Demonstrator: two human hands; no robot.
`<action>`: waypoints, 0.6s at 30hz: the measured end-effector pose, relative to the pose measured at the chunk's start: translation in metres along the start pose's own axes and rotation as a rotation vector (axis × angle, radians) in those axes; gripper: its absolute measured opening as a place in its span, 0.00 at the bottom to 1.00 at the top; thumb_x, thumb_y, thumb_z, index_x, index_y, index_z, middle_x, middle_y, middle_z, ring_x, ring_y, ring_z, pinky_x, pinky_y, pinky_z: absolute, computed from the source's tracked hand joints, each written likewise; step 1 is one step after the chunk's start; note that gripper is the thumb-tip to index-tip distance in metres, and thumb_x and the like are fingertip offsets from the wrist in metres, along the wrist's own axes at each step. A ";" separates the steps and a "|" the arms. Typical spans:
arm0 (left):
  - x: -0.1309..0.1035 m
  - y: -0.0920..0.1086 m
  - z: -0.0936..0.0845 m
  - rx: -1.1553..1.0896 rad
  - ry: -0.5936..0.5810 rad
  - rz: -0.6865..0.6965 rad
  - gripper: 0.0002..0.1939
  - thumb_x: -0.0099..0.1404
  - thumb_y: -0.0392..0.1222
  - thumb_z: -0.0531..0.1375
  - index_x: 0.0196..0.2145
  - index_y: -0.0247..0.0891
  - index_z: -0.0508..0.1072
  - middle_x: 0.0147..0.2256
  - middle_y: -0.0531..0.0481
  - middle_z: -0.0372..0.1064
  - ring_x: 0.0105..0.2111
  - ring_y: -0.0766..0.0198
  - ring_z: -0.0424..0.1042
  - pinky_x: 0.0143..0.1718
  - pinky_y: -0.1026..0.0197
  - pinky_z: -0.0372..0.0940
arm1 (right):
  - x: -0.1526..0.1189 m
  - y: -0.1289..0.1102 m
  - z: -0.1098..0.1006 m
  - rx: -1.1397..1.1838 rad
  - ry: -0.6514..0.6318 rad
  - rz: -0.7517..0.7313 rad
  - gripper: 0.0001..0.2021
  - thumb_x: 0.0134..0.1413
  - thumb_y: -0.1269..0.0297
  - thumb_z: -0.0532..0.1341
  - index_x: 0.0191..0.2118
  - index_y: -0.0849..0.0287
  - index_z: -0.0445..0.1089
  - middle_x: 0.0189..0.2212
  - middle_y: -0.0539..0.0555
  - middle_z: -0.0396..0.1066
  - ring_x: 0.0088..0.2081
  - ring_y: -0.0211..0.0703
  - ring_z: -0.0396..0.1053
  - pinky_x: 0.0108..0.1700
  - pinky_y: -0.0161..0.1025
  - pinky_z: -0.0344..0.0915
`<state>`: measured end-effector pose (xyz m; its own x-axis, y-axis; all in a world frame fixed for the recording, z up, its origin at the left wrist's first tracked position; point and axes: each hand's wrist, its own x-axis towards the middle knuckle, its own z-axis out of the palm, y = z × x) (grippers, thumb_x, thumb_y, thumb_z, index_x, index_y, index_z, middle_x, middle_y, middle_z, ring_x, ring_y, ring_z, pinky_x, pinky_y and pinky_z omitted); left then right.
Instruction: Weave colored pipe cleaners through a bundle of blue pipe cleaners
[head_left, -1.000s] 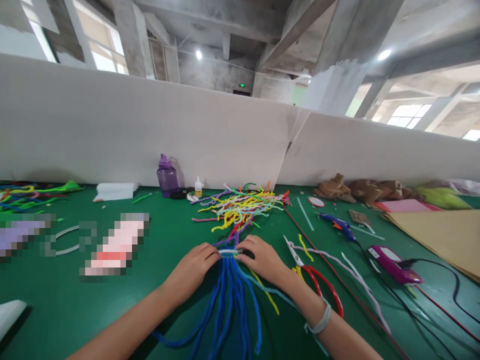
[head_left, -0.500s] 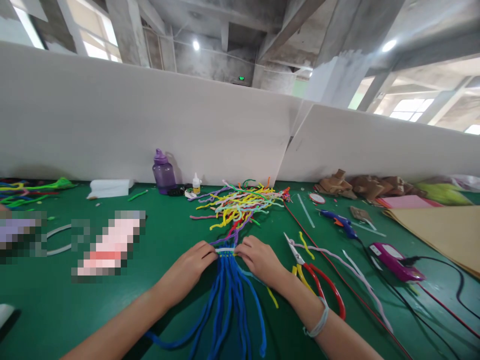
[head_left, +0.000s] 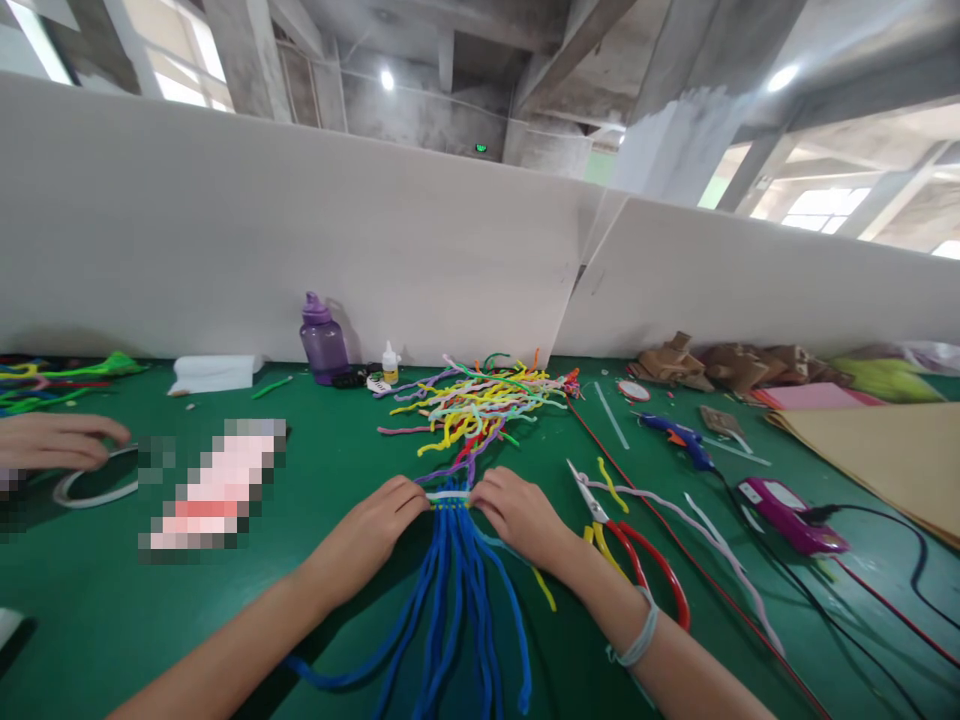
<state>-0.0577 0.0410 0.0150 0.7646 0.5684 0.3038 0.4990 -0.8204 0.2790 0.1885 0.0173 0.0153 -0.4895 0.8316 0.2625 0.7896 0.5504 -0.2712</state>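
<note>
Hanging in a loose fan toward the bottom of the frame, the blue chenille stems (head_left: 454, 590) sit at lower centre, gathered under a narrow white strip (head_left: 448, 495) with small yellow flecks along the band just below it. The bundle looks light and soft, likely bendable and holding a curve, with a fuzzy surface that should not slip much; the gathered band seems the firmer part and the weave there perhaps the easiest to disturb. Its two ends appear the best places to take hold, since the free lengths would probably swing and tangle.

The person's left hand (head_left: 386, 522) has thumb and fingers closed in a pinch at the strip's left end; the right hand (head_left: 519, 512) pinches the right end likewise. The fingers cover both ends, so the exact contact is hidden, and how the stems are fastened is too small to tell. Several stems run out of the bottom of the frame.

Beyond the strip, purple stems lead up to a heap of multicoloured stems (head_left: 480, 405) on the worktop (head_left: 225, 620). Scissors (head_left: 598, 510) lie right of centre. At the left edge, another person's hand (head_left: 64, 440) is cut off beside a pale ring (head_left: 82, 500), and a pixelated patch masks what lies near it.
</note>
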 end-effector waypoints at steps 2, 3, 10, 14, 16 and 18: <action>-0.001 0.001 0.000 0.003 0.007 -0.023 0.11 0.66 0.28 0.52 0.44 0.37 0.68 0.41 0.47 0.67 0.42 0.59 0.63 0.46 0.53 0.64 | 0.000 0.000 -0.002 0.043 0.007 0.004 0.05 0.59 0.73 0.55 0.38 0.57 0.66 0.36 0.51 0.66 0.41 0.40 0.62 0.41 0.35 0.59; -0.001 0.002 0.001 0.004 0.010 -0.029 0.11 0.66 0.29 0.52 0.44 0.36 0.68 0.41 0.47 0.67 0.42 0.59 0.63 0.46 0.53 0.64 | -0.001 0.000 -0.002 0.063 0.007 0.003 0.06 0.57 0.74 0.55 0.37 0.57 0.66 0.36 0.51 0.66 0.41 0.40 0.61 0.42 0.35 0.59; 0.000 0.001 0.001 0.006 0.018 -0.012 0.12 0.66 0.27 0.50 0.42 0.37 0.69 0.40 0.47 0.67 0.42 0.60 0.64 0.45 0.55 0.64 | -0.005 0.003 -0.007 0.122 -0.010 -0.025 0.09 0.53 0.78 0.54 0.37 0.59 0.65 0.37 0.52 0.64 0.43 0.41 0.60 0.45 0.37 0.60; 0.000 0.002 0.000 0.024 0.026 -0.004 0.12 0.66 0.26 0.50 0.41 0.37 0.69 0.40 0.47 0.67 0.42 0.59 0.64 0.45 0.55 0.64 | -0.006 0.005 -0.010 0.089 -0.039 -0.022 0.08 0.57 0.77 0.53 0.38 0.58 0.66 0.38 0.52 0.64 0.43 0.41 0.60 0.44 0.37 0.60; 0.000 0.002 -0.001 0.025 0.032 -0.001 0.12 0.65 0.26 0.51 0.41 0.37 0.69 0.40 0.47 0.67 0.42 0.60 0.64 0.45 0.56 0.64 | -0.006 0.005 -0.012 0.071 -0.046 -0.007 0.09 0.59 0.76 0.52 0.38 0.58 0.66 0.38 0.52 0.64 0.43 0.41 0.60 0.44 0.37 0.60; 0.000 0.003 -0.001 0.022 0.034 0.001 0.12 0.65 0.26 0.51 0.42 0.37 0.69 0.40 0.48 0.68 0.42 0.60 0.64 0.45 0.56 0.64 | -0.006 0.004 -0.012 0.050 -0.044 0.001 0.09 0.59 0.77 0.52 0.37 0.58 0.67 0.38 0.52 0.64 0.43 0.41 0.60 0.42 0.36 0.60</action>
<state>-0.0564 0.0391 0.0163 0.7509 0.5690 0.3352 0.5075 -0.8220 0.2586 0.1994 0.0140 0.0239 -0.5051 0.8341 0.2216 0.7712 0.5515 -0.3179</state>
